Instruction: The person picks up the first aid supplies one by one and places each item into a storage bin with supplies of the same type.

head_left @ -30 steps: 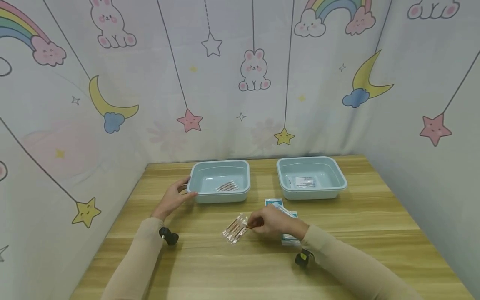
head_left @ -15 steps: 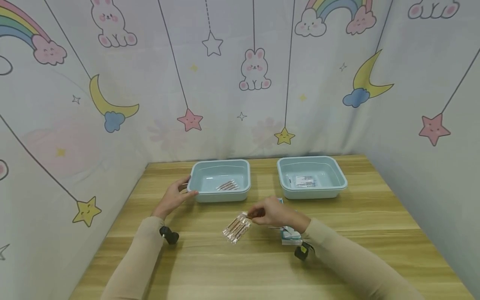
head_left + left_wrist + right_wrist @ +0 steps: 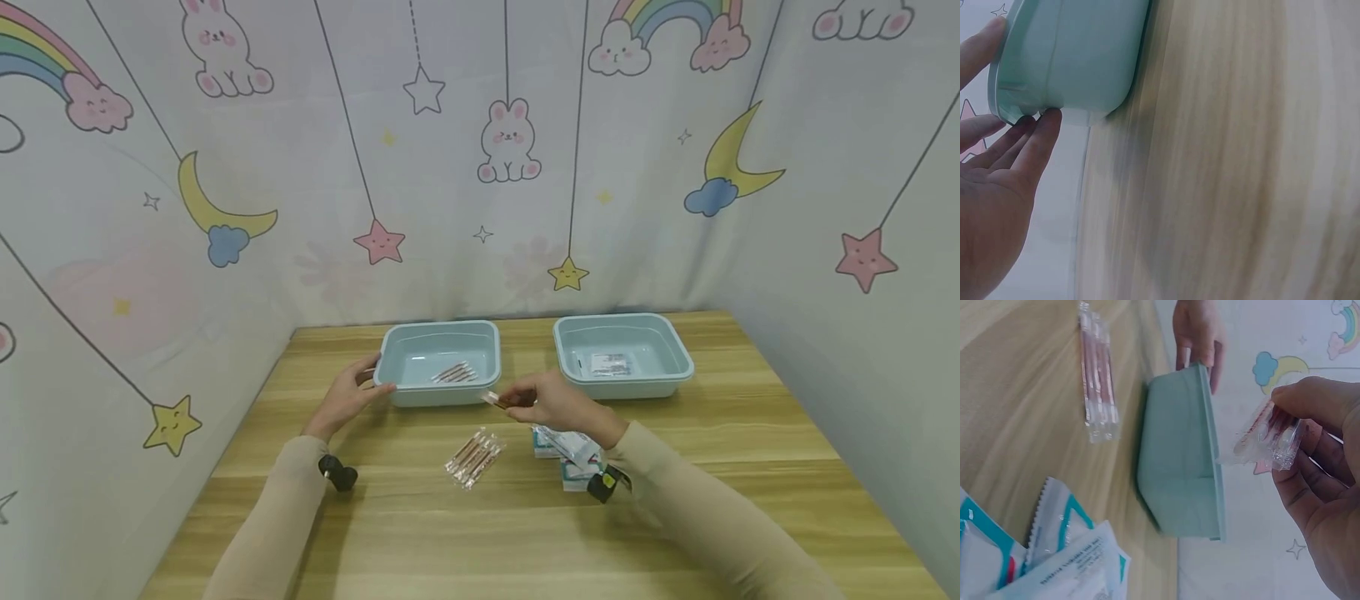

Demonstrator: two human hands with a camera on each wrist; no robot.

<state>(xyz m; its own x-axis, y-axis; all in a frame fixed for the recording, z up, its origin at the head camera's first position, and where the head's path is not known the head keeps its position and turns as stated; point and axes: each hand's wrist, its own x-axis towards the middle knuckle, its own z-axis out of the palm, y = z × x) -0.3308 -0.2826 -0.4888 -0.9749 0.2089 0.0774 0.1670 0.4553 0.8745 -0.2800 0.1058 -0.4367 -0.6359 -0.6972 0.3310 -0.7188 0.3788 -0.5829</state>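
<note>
My right hand (image 3: 558,404) pinches a clear packet of brown-shafted cotton swabs (image 3: 1266,434) between thumb and fingers. It is raised just in front of the left light-blue plastic basin (image 3: 442,396), near its front right corner. My left hand (image 3: 347,400) holds that basin at its left end, thumb on the rim and fingers against the side (image 3: 1007,181). Inside the basin lie similar swabs (image 3: 454,372). Another packet of swabs (image 3: 475,458) lies flat on the table before it. White-and-teal sachets (image 3: 573,454) are piled below my right wrist, partly covered by it.
A second light-blue basin (image 3: 626,387) stands at the back right, with a white printed sachet (image 3: 610,365) in it. The wooden table (image 3: 450,550) ends at a patterned curtain (image 3: 435,283) behind both basins.
My right hand has lifted a packet of swabs off the table and moved it up and back towards the left basin. The sachets show more now. My left hand stays in place.
</note>
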